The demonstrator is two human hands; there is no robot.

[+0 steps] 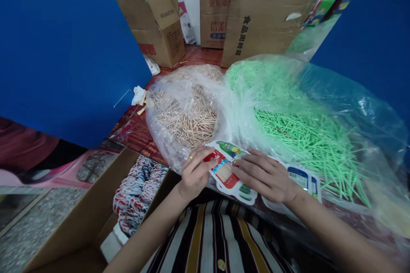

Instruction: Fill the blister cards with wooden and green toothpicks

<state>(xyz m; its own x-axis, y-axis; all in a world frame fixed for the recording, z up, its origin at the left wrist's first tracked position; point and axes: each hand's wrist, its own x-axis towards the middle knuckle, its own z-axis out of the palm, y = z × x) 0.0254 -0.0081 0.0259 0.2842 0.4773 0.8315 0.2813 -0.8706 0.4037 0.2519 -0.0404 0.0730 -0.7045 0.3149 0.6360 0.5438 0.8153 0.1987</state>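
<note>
A red and white printed packet (224, 172), with pale sticks pictured or showing in its middle, lies between my hands near the table's front edge. My left hand (196, 172) has its fingers closed on the packet's left side. Over the packet's right side rests my right hand (267, 175), fingers stretched out side by side. Beneath are more white and green packets (248, 194). Behind my left hand is a clear bag of tan sticks (195, 121). Bright green sticks (307, 140) fill a larger clear bag behind my right hand.
An open carton (80, 204) at the lower left holds stacked bundles of packets (141, 192). Cardboard boxes (262, 21) stand at the back of the red-brown table (141, 134). Blue panels (70, 42) flank both sides. A bent wire and white scraps (139, 95) lie at the left edge.
</note>
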